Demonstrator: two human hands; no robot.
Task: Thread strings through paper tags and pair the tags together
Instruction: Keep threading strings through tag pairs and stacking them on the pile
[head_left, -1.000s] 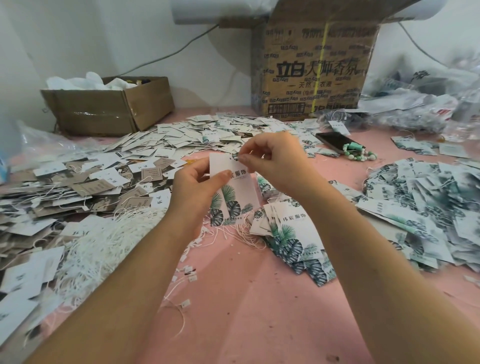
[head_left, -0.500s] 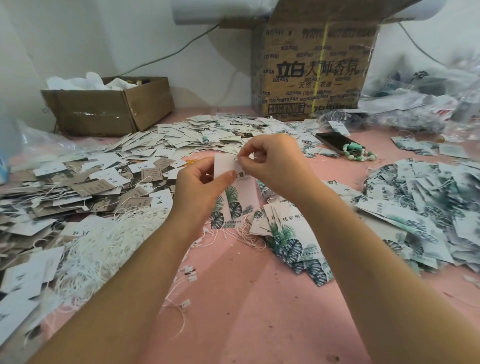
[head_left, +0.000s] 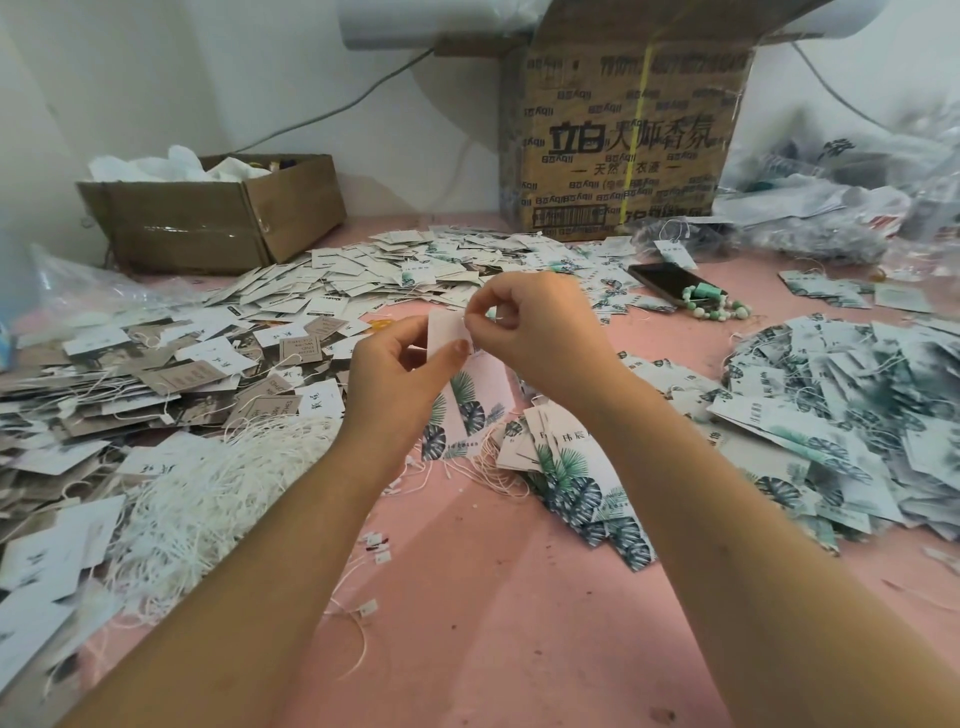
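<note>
Above the middle of the pink tabletop (head_left: 493, 597), both hands meet on one leaf-print tag (head_left: 475, 410), which is held upright and clear of the surface. The left hand (head_left: 395, 374) grips it from the left side, thumb pressed on the white upper face and fingers curled behind. The right hand (head_left: 540, 332) comes in from the right, its thumb and forefinger pinched together at the tag's top edge while the other fingers curl into the palm; whether a string lies in that pinch is too fine to tell.

Just below the held tag, a few loose strings trail on the tabletop beside a fanned stack of leaf tags (head_left: 576, 473). A thick tangle of white strings (head_left: 218, 483) lies toward the left edge, touching a wide spread of small white and brown tags (head_left: 208, 364) that runs from the left edge toward the far side. Along the right edge sits a large heap of leaf-printed tags (head_left: 857, 405).

Near the far right, a dark phone (head_left: 665, 280) lies flat with a green bead bracelet (head_left: 717, 309) just beside it. At the far left corner stands a low cardboard box (head_left: 208, 218); a tall printed carton (head_left: 623, 145) stands at the far edge, with crumpled plastic bags (head_left: 831, 208) to its right.
</note>
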